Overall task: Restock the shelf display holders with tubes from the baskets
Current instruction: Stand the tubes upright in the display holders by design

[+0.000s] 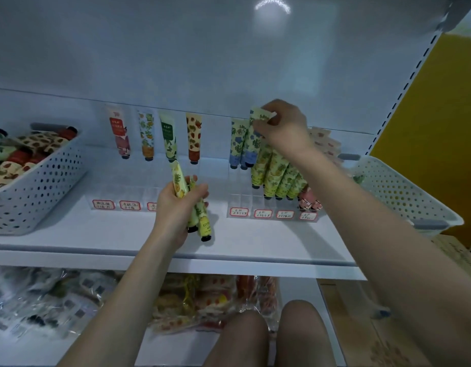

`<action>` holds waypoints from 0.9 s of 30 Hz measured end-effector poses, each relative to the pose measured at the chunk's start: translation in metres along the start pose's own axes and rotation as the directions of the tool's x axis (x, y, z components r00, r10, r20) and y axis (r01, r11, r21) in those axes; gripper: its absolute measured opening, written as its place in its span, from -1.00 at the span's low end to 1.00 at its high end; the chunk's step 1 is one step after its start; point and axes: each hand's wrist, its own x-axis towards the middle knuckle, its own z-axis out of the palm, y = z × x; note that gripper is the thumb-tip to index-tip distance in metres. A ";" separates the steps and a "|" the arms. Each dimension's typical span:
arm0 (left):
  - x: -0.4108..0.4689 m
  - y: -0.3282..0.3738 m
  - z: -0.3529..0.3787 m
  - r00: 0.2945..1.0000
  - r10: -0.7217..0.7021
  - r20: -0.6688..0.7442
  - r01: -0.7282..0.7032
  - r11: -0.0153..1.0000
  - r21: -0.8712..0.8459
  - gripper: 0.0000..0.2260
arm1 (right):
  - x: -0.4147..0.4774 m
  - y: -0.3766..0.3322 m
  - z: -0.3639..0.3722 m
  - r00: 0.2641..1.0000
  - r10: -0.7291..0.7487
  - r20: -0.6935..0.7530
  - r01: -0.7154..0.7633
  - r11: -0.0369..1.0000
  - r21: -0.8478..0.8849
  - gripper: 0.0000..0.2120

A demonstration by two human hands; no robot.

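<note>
Tube [258, 115] is seeming light, soft, slick; crimped flat end is offering best hold. Right hand [284, 125], 1 o'clock, is pinching it there; left hand [176, 205] is clutching spare tubes [204, 225].

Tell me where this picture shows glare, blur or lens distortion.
Head view: a glare spot on the white panel above; the wide-angle lens bows the shelf edge; the bagged goods below look blurred; the yellow tubes in the left hand look sharp.
</note>
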 end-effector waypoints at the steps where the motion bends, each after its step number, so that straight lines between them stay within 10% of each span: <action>1: 0.001 -0.001 0.001 1.000 -0.001 0.004 0.001 1.000 -0.002 -0.81 | 0.004 0.001 0.003 1.000 -0.008 0.007 0.008 0.999 -0.043 -0.86; 10: 0.010 -0.008 0.005 1.000 -0.020 0.017 0.020 1.000 -0.020 -0.80 | 0.018 0.008 0.026 0.997 0.037 0.063 0.000 0.858 -0.513 -0.69; 27: 0.015 -0.016 0.007 0.999 -0.036 0.015 0.036 0.999 0.004 -0.84 | 0.029 0.018 0.030 1.000 -0.002 0.028 0.020 0.759 -0.651 -0.74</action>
